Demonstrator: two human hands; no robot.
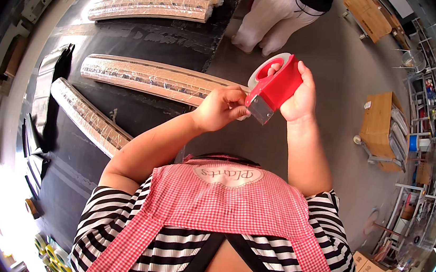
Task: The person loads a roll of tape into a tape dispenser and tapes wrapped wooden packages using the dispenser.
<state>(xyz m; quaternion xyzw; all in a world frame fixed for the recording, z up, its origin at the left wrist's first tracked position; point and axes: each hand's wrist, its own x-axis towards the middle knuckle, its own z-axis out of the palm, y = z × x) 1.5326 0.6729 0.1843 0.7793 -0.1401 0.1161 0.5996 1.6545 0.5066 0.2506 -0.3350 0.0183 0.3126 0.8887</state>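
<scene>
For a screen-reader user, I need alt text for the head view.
Seen from above, a person's right hand holds a red tape dispenser while the left hand fingers its toothed end. Long plastic-wrapped strips lie on a black table to the left, and another person's pale trousers show beyond.

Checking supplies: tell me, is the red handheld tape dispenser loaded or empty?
Loaded: a pale tape roll sits in the red handheld tape dispenser.

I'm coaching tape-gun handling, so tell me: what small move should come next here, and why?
Probably draw the tape's free end out past the toothed blade. The right hand holds the red tape dispenser up in the air, the left hand pinches at its serrated mouth, and the wrapped long bundle lies apart on the black table, so no tape reaches it yet.
</scene>
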